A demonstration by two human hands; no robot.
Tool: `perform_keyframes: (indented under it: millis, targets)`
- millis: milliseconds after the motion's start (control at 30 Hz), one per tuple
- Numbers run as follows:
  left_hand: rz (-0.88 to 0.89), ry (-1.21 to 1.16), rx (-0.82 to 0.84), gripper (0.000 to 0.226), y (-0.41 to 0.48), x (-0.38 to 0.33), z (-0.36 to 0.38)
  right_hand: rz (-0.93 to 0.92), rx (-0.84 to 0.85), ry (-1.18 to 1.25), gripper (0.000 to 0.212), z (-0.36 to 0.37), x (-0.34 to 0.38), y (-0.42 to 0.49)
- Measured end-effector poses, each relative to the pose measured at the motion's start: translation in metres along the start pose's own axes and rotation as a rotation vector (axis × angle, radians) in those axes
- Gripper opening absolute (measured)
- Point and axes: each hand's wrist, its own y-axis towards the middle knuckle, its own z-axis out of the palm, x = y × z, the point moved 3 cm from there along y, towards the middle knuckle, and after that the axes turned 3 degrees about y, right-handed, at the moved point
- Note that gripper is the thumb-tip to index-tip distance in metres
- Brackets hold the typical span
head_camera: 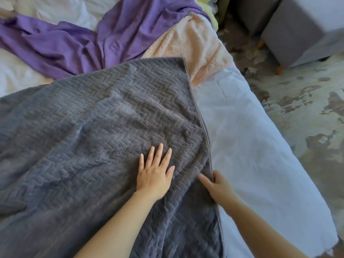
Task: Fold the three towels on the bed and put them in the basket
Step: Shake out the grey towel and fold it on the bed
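Grey towel (96,127), plush herringbone weave, spread on bed (251,146), cut off at 9 and 6 o'clock. Left hand (154,175) flat, fingers splayed on it. Right hand (216,187) pinches its hemmed 3 o'clock edge. Purple towel (61,47) and peach fleecy towel (188,43) crumpled at 12; basket unseen.

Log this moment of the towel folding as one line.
step: smoothing grey towel | left hand: flat on it | right hand: pinching its edge | purple towel: unfolded | basket: unseen
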Motion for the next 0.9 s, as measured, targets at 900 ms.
perform_keyframes:
  millis: [900]
  targets:
    - [0.211,-0.071,-0.174,0.034,-0.237,-0.045,0.063,-0.2,-0.325,0.053,0.021,-0.034,-0.162,-0.148]
